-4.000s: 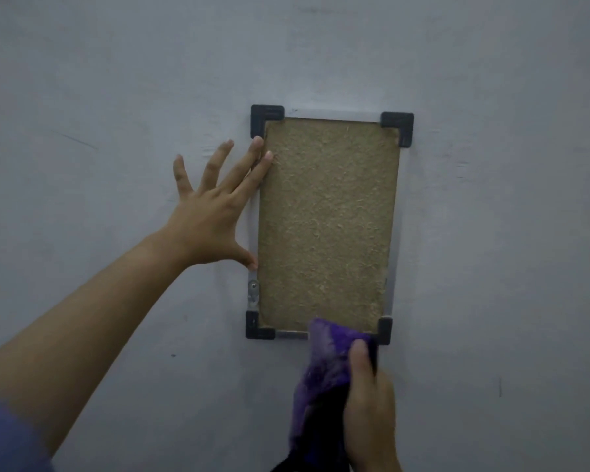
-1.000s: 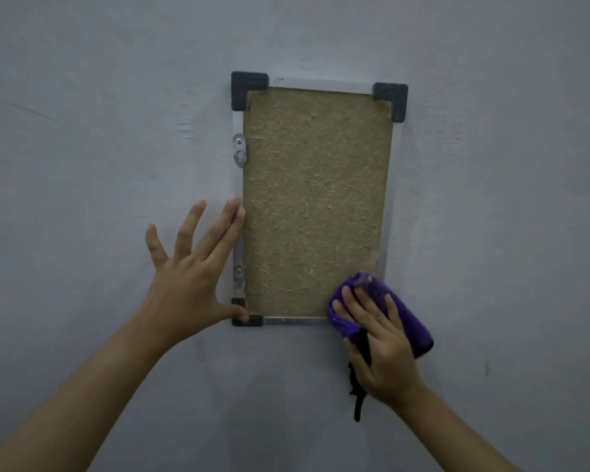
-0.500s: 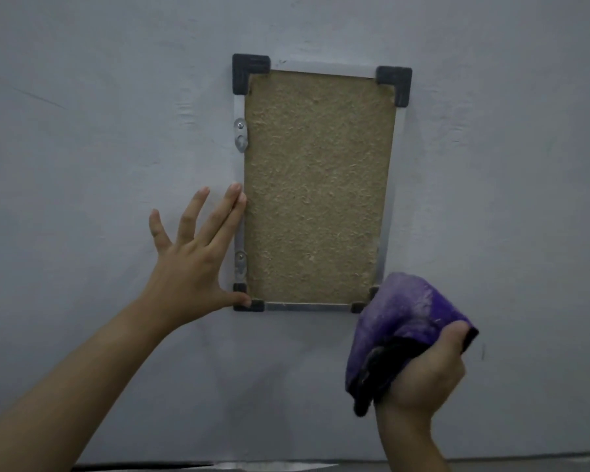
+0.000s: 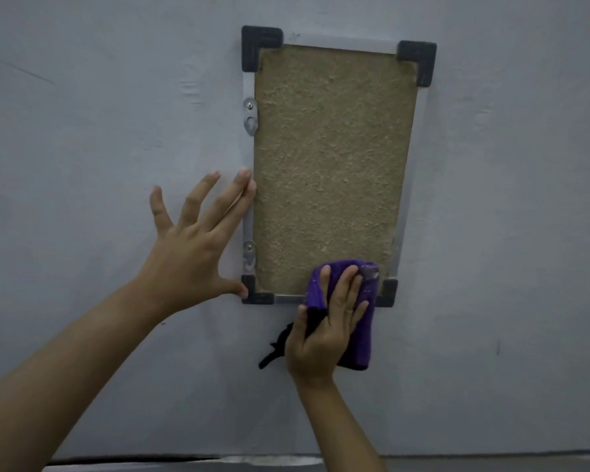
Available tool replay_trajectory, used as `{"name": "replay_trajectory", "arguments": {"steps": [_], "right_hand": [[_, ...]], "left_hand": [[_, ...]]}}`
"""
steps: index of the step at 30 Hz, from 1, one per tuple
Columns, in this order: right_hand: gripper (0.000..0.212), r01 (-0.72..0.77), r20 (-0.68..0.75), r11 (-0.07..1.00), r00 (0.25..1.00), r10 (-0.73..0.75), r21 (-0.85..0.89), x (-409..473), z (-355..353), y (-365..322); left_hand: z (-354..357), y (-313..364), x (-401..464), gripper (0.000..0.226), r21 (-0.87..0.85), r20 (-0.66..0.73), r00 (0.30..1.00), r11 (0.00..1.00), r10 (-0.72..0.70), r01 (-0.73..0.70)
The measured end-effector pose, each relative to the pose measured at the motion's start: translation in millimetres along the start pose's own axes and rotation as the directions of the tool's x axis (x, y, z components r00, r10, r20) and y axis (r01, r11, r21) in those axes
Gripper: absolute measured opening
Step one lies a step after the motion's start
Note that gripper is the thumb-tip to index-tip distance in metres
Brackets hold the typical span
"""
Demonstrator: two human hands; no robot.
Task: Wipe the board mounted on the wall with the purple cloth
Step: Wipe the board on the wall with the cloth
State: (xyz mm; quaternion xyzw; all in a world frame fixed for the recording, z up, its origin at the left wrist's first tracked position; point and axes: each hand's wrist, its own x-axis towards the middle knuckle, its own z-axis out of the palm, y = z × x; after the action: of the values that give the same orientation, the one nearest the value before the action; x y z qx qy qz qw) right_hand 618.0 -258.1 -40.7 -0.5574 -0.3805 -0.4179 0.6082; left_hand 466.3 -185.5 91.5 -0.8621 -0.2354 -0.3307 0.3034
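**Cloth pressed on the board's lower right corner**

The board (image 4: 331,165) hangs upright on a pale grey wall (image 4: 99,97). Its face is rough and tan, set in a thin silver frame (image 4: 410,185) with black corner caps (image 4: 260,42). Two small metal hangers (image 4: 250,117) sit on the frame's left rail, one high and one low.

The right hand (image 4: 324,332) lies flat with fingers spread over the cloth (image 4: 363,321), pressing it against the wall and the board rather than clenching it. The thumb sits on the cloth's left edge. The purple cloth covers the lower right part of the board's face and the bottom rail, just left of the lower right cap, and hangs down past the frame onto the wall. A dark, ragged strip of the cloth sticks out below and left of the hand.

The left hand (image 4: 195,240) is open and holds nothing. It rests spread on the wall beside the board, two fingertips touching the left rail about midway up, the thumb tip touching the lower left cap. Both forearms are bare.

A dark band (image 4: 133,459) runs along the bottom of the wall.
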Motion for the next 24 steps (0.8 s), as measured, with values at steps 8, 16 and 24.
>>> {"name": "replay_trajectory", "arguments": {"steps": [8, 16, 24], "right_hand": [[0.047, 0.062, 0.129, 0.981, 0.988, -0.087, 0.182, -24, 19, -39], [0.036, -0.602, 0.182, 0.221, 0.534, 0.825, 0.768, 9, -54, -83], [0.040, -0.201, -0.182, 0.579, 0.825, 0.535, 0.790, 130, -99, -45]], "left_hand": [[0, 1, 0, 0.144, -0.004, -0.011, 1.000, 1.000, 0.003, -0.003], [-6, 4, -2, 0.146, -0.031, 0.030, 0.999, 0.999, -0.015, 0.016], [-6, 10, -4, 0.148, -0.087, 0.030, 0.998, 0.994, -0.063, 0.065]]}}
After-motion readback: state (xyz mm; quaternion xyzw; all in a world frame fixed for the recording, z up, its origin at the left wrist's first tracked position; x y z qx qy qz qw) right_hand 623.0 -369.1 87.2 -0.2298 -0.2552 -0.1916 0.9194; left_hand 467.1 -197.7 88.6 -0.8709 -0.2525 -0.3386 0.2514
